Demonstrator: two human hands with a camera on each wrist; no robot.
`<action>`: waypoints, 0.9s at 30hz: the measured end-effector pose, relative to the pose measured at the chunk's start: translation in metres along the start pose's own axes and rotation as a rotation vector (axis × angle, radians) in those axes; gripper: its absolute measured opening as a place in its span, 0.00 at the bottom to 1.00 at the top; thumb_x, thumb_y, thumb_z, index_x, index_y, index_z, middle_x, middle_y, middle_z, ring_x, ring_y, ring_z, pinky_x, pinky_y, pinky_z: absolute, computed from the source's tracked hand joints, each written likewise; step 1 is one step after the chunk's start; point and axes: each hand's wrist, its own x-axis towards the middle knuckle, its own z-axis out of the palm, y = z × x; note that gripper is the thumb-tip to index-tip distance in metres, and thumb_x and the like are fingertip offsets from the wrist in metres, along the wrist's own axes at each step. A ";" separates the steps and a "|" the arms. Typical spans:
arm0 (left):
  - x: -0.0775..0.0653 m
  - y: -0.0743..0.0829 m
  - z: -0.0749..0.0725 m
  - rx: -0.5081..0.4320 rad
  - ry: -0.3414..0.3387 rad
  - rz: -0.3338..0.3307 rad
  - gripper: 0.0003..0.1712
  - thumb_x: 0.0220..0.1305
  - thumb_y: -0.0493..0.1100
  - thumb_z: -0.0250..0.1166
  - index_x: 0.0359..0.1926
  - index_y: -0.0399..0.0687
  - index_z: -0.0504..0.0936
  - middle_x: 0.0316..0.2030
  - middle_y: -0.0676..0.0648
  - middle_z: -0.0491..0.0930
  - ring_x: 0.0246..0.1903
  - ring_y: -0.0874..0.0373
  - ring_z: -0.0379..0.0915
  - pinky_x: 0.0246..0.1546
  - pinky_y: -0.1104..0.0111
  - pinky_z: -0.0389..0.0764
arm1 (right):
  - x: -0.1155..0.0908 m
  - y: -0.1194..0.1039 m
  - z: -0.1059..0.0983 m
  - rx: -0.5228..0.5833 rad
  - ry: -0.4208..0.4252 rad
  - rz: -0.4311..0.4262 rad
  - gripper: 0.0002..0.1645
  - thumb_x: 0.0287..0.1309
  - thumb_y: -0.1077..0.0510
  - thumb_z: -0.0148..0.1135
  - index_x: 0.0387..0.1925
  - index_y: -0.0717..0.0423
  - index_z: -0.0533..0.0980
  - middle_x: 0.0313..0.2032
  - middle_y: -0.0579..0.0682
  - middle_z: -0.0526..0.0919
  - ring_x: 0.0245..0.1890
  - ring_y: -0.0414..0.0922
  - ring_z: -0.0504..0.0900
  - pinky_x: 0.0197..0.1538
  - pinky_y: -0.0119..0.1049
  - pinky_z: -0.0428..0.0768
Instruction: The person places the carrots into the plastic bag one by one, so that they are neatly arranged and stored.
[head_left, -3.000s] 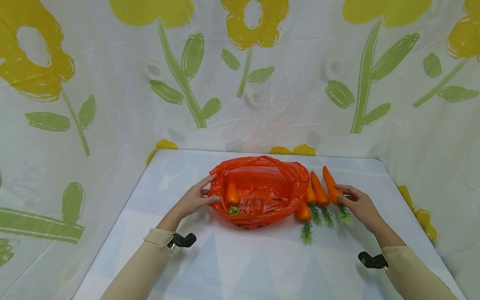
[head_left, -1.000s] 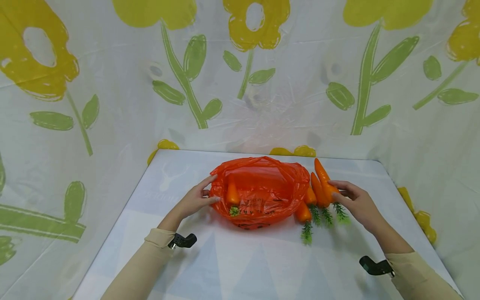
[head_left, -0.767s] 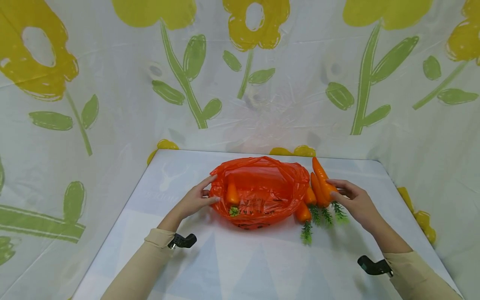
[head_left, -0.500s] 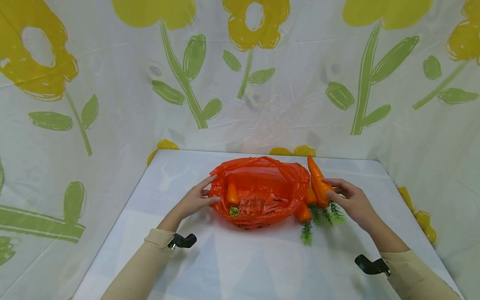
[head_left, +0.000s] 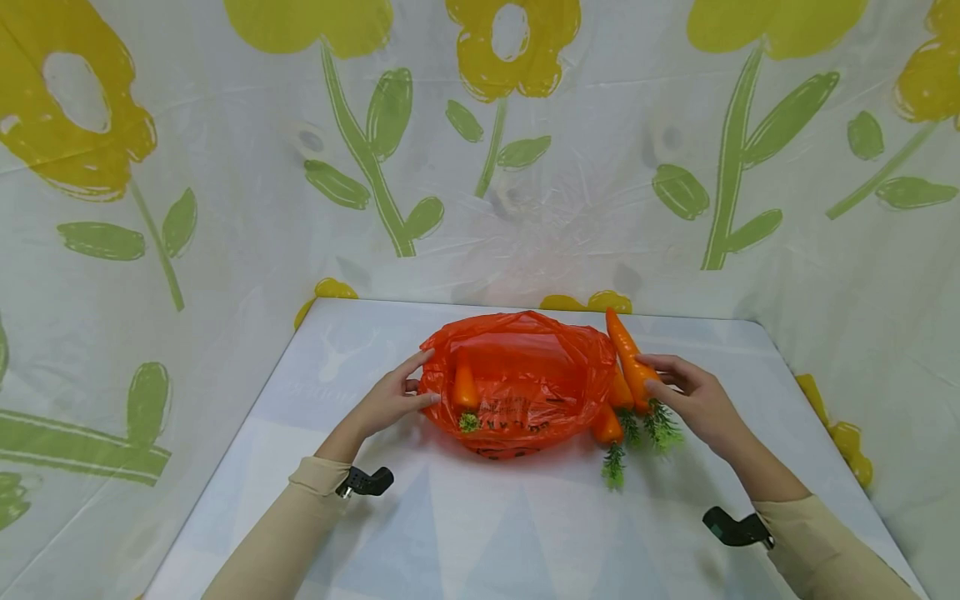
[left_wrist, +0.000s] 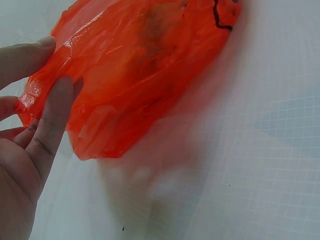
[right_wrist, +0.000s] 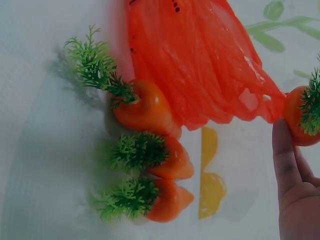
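Note:
A crinkled red plastic bag (head_left: 536, 346) stands with its mouth open on the table, one carrot (head_left: 465, 388) with a green tuft visible inside. My left hand (head_left: 386, 406) grips the bag's left rim between thumb and fingers, as the left wrist view shows on the red film (left_wrist: 125, 65). Beside the bag's right rim, my right hand (head_left: 693, 406) holds another carrot (head_left: 628, 357) near its leafy end, tip pointing away. In the right wrist view this held carrot (right_wrist: 296, 120) is raised by the bag's edge. Below it, several carrots (right_wrist: 142, 107) lie on the table, partly hidden in the head view.
The white table (head_left: 450, 533) carries pale blue triangle prints. A curtain (head_left: 585, 192) with yellow flowers and green leaves hangs behind and at both sides. Black wrist cameras (head_left: 365, 481) sit at both sleeve cuffs.
My right hand has picked up the rightmost carrot and carried it left, over the other carrots, to the bag's right rim. The left hand has stayed on the bag.

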 end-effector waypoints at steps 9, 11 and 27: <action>0.000 0.001 0.000 -0.002 0.002 -0.010 0.50 0.65 0.49 0.72 0.81 0.54 0.54 0.77 0.43 0.57 0.54 0.47 0.78 0.53 0.59 0.83 | 0.002 -0.007 0.003 0.049 -0.007 -0.028 0.27 0.73 0.50 0.59 0.67 0.57 0.73 0.64 0.58 0.73 0.51 0.39 0.79 0.48 0.28 0.83; 0.000 0.001 0.000 0.000 0.001 -0.008 0.50 0.65 0.49 0.72 0.81 0.54 0.54 0.77 0.43 0.57 0.55 0.47 0.78 0.54 0.59 0.83 | 0.002 -0.009 0.004 0.058 -0.013 -0.033 0.27 0.73 0.51 0.60 0.67 0.58 0.73 0.64 0.59 0.73 0.51 0.38 0.78 0.48 0.28 0.83; 0.000 0.001 0.000 0.004 0.003 -0.005 0.50 0.65 0.48 0.72 0.81 0.54 0.54 0.77 0.43 0.57 0.54 0.47 0.79 0.54 0.58 0.83 | 0.007 -0.017 0.023 0.113 -0.084 -0.029 0.25 0.72 0.53 0.61 0.66 0.56 0.74 0.62 0.59 0.74 0.52 0.46 0.77 0.49 0.29 0.83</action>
